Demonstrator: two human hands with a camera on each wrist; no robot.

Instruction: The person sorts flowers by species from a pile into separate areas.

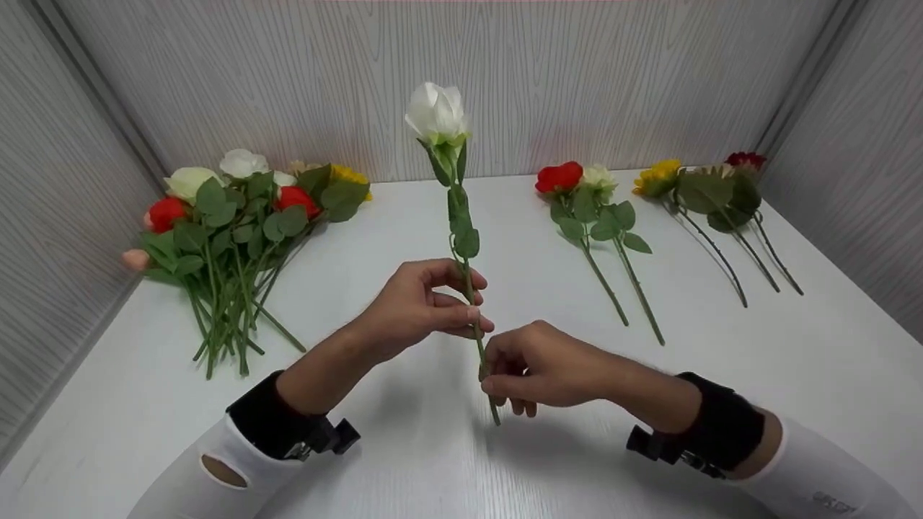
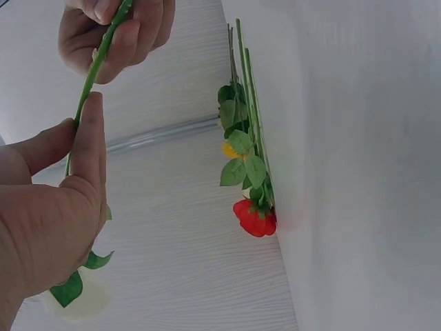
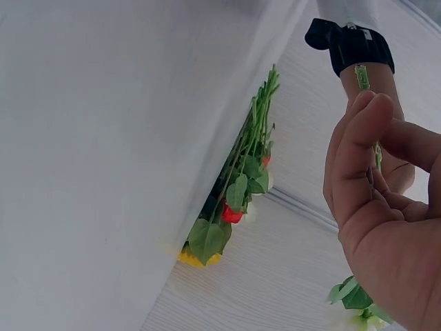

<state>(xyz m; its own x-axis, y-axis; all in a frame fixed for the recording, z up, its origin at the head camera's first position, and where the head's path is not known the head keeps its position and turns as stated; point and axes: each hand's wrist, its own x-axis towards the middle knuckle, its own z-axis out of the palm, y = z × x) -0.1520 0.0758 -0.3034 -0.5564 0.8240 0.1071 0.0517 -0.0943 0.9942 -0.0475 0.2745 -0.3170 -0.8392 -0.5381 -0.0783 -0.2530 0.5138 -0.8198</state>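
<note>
A long-stemmed white rose (image 1: 437, 115) is held up above the table, its bloom at the top and its stem leaning slightly. My left hand (image 1: 411, 306) pinches the stem (image 2: 88, 83) between thumb and fingers, just under the lowest leaves. Lower down, my right hand (image 1: 544, 364) grips the same stem near its cut end, which pokes out below the fingers. In the right wrist view the stem tip shows above the right hand (image 3: 379, 186). Part of the bloom is hidden behind the left hand (image 2: 52, 221) in the left wrist view.
A heap of roses and other flowers (image 1: 245, 238) lies at the left of the white table (image 1: 404, 461). To the right lie a red rose (image 1: 559, 177) and a pale flower (image 1: 598, 182). Farther right are a yellow flower (image 1: 657, 178) and a dark red one (image 1: 745, 161). Panels (image 1: 505, 79) enclose the table.
</note>
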